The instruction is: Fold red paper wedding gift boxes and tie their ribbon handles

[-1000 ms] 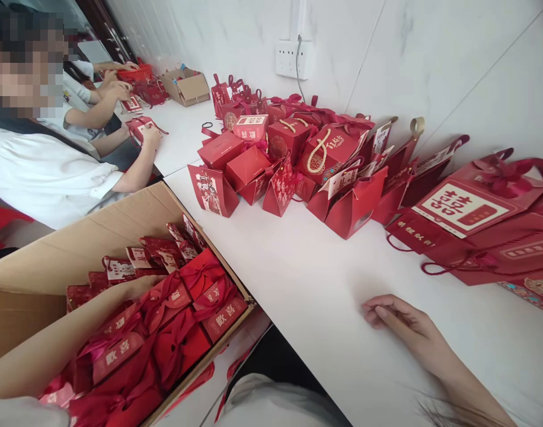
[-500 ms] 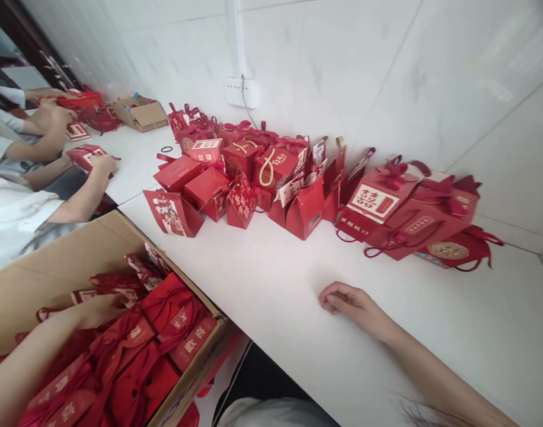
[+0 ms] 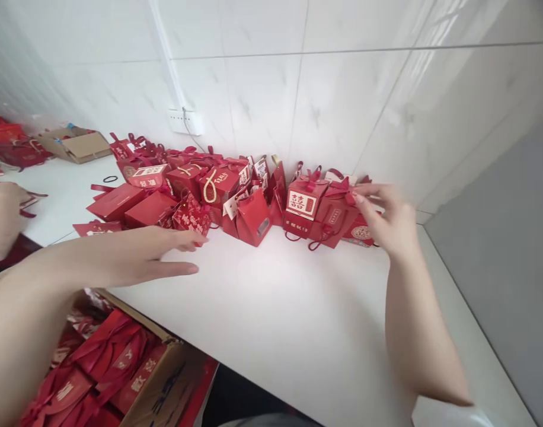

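My left hand [image 3: 142, 255] is stretched over the white table [image 3: 271, 320] with fingers extended and thumb apart, holding nothing. Its fingertips are near a small red patterned gift box [image 3: 192, 216], and the forearm passes above the carton. At the right end of the row, my right hand [image 3: 387, 216] has thumb and fingers closed at the ribbon and top edge of a red gift box [image 3: 331, 213]. Beside that box stands another red gift box [image 3: 303, 204] with a white label. The right fingertips are partly hidden.
Red gift boxes [image 3: 151, 207] crowd along the tiled wall. A cardboard carton [image 3: 158, 379] full of red boxes stands below the table edge at lower left. Another person's hand [image 3: 5, 216] is at far left. A small open carton [image 3: 82, 148] and a black ring [image 3: 110, 178] lie beyond.
My left hand has come up out of the carton to above the table. My right hand has moved from the tabletop to the right-end gift boxes. The view has turned right.
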A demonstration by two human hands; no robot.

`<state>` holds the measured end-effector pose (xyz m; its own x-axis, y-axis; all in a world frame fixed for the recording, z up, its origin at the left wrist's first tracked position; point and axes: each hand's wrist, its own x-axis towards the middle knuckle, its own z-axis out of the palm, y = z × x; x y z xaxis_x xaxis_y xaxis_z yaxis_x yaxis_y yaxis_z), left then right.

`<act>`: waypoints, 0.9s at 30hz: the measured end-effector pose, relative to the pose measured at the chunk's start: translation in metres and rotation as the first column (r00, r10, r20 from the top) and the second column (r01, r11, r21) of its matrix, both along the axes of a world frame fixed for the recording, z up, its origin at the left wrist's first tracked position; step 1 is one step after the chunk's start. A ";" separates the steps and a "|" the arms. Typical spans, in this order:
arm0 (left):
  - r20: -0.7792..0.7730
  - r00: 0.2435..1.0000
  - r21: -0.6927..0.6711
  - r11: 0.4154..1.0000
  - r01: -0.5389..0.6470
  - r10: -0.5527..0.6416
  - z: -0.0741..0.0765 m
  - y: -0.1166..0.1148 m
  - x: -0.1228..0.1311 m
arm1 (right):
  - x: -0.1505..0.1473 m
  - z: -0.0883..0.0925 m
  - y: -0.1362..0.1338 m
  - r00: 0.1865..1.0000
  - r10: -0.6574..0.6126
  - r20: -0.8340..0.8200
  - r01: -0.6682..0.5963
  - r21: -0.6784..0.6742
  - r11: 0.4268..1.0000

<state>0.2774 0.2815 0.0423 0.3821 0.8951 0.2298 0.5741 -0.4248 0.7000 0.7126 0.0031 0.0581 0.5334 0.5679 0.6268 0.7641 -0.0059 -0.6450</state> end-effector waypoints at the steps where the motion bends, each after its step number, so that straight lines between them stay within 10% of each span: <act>1: 0.028 0.999 0.023 1.000 0.017 -0.018 0.004 0.001 0.023 | 0.015 0.001 -0.007 0.995 -0.096 -0.036 0.097 0.023 0.995; 5: 0.121 0.986 0.111 0.989 0.102 -0.115 0.034 -0.003 0.104 | 0.072 -0.014 -0.033 0.934 -0.330 -0.135 0.320 -0.092 0.943; 10: 0.079 0.845 0.014 0.848 0.530 -0.529 0.054 -0.030 0.204 | 0.105 -0.037 -0.024 0.919 -0.330 -0.214 0.324 -0.065 0.944; 16: 0.412 0.879 0.025 0.968 0.252 -0.239 -0.017 -0.051 0.300 | 0.100 -0.060 0.016 0.915 -0.341 -0.216 0.309 -0.171 0.936; 27: 0.422 0.896 0.039 0.990 0.134 -0.138 -0.123 -0.059 0.323 | 0.114 -0.106 0.021 0.899 -0.401 -0.178 0.269 -0.499 0.824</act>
<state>0.6003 0.2224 -0.0806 0.3651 0.8386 0.4042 0.1609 -0.4845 0.8599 0.8269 0.0242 -0.0478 0.8494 0.5049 0.1535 0.4614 -0.5695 -0.6803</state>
